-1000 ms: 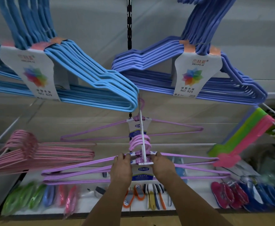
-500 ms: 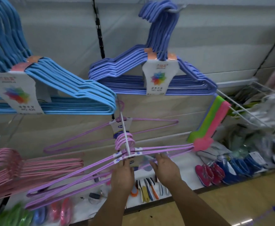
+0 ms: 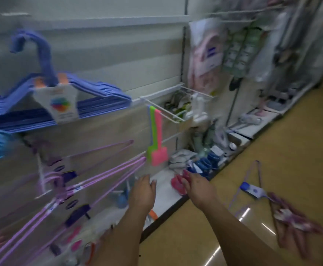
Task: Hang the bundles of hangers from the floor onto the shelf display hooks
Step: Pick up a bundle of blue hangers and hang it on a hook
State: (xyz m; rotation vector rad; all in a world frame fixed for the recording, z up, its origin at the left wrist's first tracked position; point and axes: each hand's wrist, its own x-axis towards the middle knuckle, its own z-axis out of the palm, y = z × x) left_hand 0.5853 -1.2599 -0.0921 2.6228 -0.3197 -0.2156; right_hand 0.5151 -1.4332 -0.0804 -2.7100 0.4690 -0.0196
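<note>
Lilac hanger bundles (image 3: 91, 181) hang blurred (labels unreadable); left hand (image 3: 143, 191) and right hand (image 3: 199, 187) apart, empty.

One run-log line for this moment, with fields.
left hand: open, empty | right hand: open, empty | lilac hanger bundle: on hook | floor bundle: waiting

The display shelf (image 3: 162, 191) ran along the left. On its hooks hung a hanger bundle (image 3: 91, 187), below another bundle (image 3: 61, 100). Right of the shelf, on the floor (image 3: 271, 150), lay two more bundles (image 3: 298, 225), well apart from it. Both hands (image 3: 142, 191) (image 3: 199, 187) hovered before the shelf's edge.
</note>
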